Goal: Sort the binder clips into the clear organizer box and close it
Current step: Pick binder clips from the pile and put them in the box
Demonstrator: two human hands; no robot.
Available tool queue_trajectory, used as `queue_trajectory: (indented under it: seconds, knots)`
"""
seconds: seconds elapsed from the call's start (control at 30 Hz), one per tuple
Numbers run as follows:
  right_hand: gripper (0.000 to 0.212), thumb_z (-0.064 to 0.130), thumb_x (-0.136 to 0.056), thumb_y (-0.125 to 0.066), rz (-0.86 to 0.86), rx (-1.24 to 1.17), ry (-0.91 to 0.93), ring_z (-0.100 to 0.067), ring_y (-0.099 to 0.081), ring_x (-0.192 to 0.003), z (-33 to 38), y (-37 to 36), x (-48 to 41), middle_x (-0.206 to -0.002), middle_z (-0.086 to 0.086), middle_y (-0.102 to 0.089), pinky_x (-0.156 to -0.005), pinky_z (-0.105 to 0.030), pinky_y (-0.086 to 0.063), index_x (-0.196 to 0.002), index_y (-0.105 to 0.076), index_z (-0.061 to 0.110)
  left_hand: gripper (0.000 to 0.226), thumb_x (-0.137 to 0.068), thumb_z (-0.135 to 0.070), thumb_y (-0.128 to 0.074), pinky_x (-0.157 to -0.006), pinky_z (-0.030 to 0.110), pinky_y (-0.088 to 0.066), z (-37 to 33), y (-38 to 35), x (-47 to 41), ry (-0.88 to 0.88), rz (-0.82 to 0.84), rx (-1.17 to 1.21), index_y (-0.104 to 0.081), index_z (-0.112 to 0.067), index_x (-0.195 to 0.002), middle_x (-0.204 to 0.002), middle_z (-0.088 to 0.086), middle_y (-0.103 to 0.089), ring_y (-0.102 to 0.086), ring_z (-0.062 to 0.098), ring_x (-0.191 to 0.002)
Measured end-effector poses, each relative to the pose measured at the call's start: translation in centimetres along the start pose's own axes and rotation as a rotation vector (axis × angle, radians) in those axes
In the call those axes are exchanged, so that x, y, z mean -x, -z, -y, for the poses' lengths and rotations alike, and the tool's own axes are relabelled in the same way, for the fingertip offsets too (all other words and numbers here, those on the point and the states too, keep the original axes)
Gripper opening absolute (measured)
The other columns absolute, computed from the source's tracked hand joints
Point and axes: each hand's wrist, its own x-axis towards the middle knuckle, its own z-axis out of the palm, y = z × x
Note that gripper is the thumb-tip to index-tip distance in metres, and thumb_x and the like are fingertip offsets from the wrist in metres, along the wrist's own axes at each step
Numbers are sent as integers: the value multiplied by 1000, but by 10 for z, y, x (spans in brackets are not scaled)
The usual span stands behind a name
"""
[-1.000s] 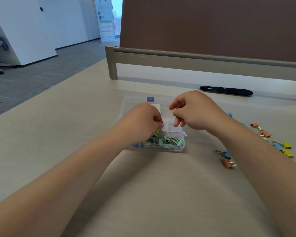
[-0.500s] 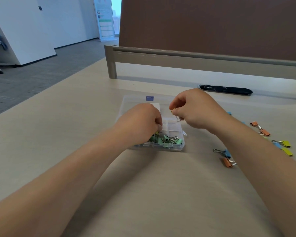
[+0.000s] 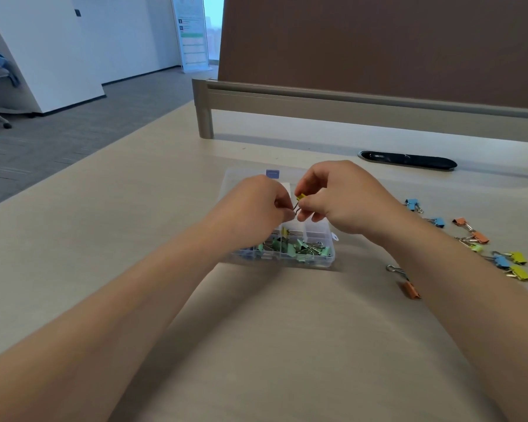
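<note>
Yellow binder clip (image 3: pixel 301 197) held above the clear organizer box (image 3: pixel 317 234): left hand (image 3: pixel 253 205) pinches its wire handle, right hand (image 3: pixel 342 196) pinches its body. Best to fold the handles flat, then drop it with its own colour. Loose clips (image 3: pixel 470 236) lie right of the box on the beige desk (image 3: pixel 256 330); brown partition (image 3: pixel 378 41) behind, grey carpet (image 3: pixel 43 141) beyond.

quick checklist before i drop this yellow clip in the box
1. Grip on the yellow clip: ok; the right hand pinches its body, the left hand its wire handle.
2. Organizer box open: ok; both hands are over it.
3. Target compartment: ok; a second yellow clip lies in a middle compartment behind the green clips.
4. Room in that compartment: cannot tell; the left hand hides most of it.
5. Ready to close: not ok; loose clips lie on the table to the right.
</note>
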Motion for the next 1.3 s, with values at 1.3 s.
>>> queue_trajectory:
  seconds: [1.3]
  knots:
    - [7,18,-85,-70,61,247,11,-12,-63,-75,-6,-5,-4,-79,5,-70,-65,-27,-51,-82,-75,21,16,-95,-23,-56,-68,24,-40,2,6,1,19,-20,-33,-72,-18,-94,-90,-4,-66,-56,11,-75]
